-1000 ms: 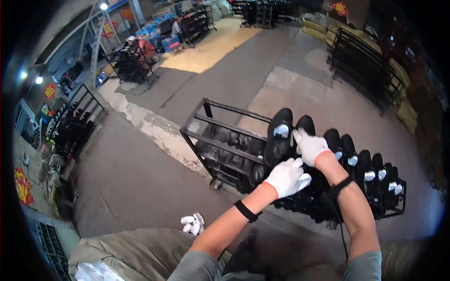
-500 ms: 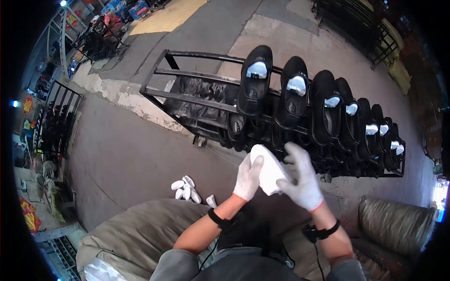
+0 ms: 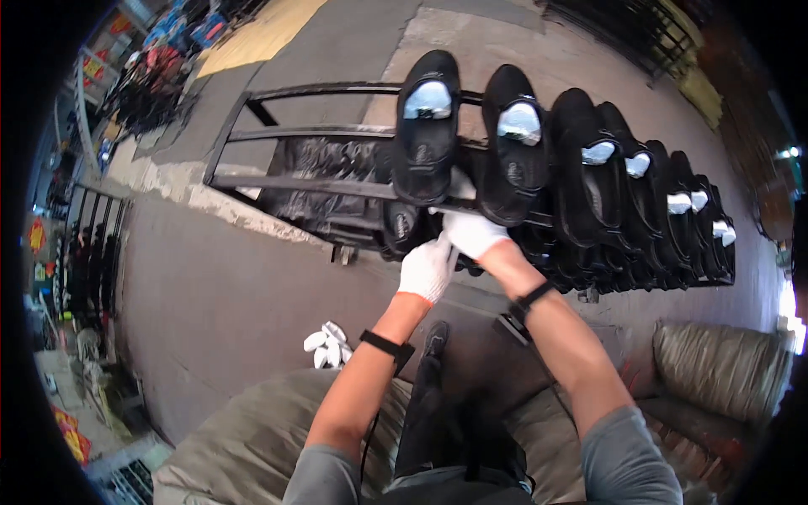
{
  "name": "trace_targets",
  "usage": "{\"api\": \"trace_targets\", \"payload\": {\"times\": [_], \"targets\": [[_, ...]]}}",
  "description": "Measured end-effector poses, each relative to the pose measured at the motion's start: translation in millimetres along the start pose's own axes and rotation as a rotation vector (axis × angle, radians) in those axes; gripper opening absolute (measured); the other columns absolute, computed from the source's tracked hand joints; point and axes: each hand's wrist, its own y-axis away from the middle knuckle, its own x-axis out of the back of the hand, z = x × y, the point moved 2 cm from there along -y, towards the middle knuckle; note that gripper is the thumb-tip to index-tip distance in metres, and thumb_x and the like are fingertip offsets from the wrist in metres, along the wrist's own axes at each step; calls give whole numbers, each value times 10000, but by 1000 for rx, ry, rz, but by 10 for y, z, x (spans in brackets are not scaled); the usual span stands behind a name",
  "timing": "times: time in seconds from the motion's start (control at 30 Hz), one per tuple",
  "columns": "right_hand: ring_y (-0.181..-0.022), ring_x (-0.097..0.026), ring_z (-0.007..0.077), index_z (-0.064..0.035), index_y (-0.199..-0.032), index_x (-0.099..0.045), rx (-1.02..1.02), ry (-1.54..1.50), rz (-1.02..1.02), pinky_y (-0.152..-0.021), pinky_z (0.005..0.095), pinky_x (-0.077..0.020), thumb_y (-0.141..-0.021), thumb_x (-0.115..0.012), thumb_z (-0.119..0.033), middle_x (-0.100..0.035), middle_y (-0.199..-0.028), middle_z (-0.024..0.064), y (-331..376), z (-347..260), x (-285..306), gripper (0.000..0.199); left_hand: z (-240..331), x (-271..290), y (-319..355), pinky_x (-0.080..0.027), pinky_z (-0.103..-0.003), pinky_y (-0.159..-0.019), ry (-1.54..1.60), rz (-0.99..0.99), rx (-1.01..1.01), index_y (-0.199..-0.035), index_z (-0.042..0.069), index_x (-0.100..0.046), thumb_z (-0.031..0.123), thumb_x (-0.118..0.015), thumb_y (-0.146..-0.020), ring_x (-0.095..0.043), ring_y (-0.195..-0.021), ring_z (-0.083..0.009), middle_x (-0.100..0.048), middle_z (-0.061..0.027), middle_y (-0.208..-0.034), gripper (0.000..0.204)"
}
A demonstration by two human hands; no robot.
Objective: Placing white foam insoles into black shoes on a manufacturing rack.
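Note:
Both my hands wear white knit gloves and meet at the near edge of a black metal shoe rack (image 3: pixel 295 181). My left hand (image 3: pixel 427 269) is closed, its fingertips beside the right glove; what it holds, if anything, is hidden. My right hand (image 3: pixel 473 233) reaches in between and below two black slip-on shoes, the left shoe (image 3: pixel 427 126) and the right shoe (image 3: pixel 513 156). Its fingers are largely hidden, and a white patch shows between the shoes. Each of these shoes has a shiny pale piece at its opening.
More black shoes (image 3: pixel 582 168) line the rack to the right, with others on the lower level. Several white shoe inserts (image 3: pixel 328 345) lie on the floor at the left. Stuffed brown sacks (image 3: pixel 715 370) flank me, and another rack (image 3: pixel 88 244) stands far left.
Both hands have moved forward to the rack from in front of it. The white shoe insert they held no longer shows clearly. The view has shifted, and my foot now shows.

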Motion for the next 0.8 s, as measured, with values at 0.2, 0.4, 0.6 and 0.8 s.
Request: {"api": "trace_targets", "payload": {"times": [0.2,0.4,0.6,0.8], "targets": [[-1066,-717,449,-59,-1321,-684,-579,-109,90,-900,542,-563,-1080,-617,-454,-740,-1195,283,114,875,0,467,680,-516,-154,-550,-622,-804,132,-237,156,-1252,62,-662,259,-662,-1063,-723,-954,-535,-750,-319,-978,273],[-872,-735,430,-19,-1311,-659,-463,-9,-71,-767,527,-628,-942,-695,-248,-644,-1365,261,1146,-433,1318,435,932,59,114,-628,-422,-890,132,-301,341,-1697,63,-331,205,-606,-1124,-761,-1076,-334,-741,-252,-1322,652],[-1210,-696,437,-51,-1502,-606,-893,-35,39,-1044,508,-588,-1067,-651,-300,-692,-1347,221,3085,-2000,4842,504,3229,115,1321,-620,-417,-977,361,-509,-436,-1426,30,-674,185,-744,-1052,-767,-1042,-339,-781,-213,-1225,411],[-1051,-723,281,-112,-1505,-666,-1474,678,700,-928,396,-598,-943,-728,-118,-742,-1194,151,3878,-4622,7817,565,6504,474,2434,-611,-462,-944,1032,-658,-1511,-1329,-6,-706,-28,-798,-879,-747,-1120,-399,-748,-243,-1267,460]]}}
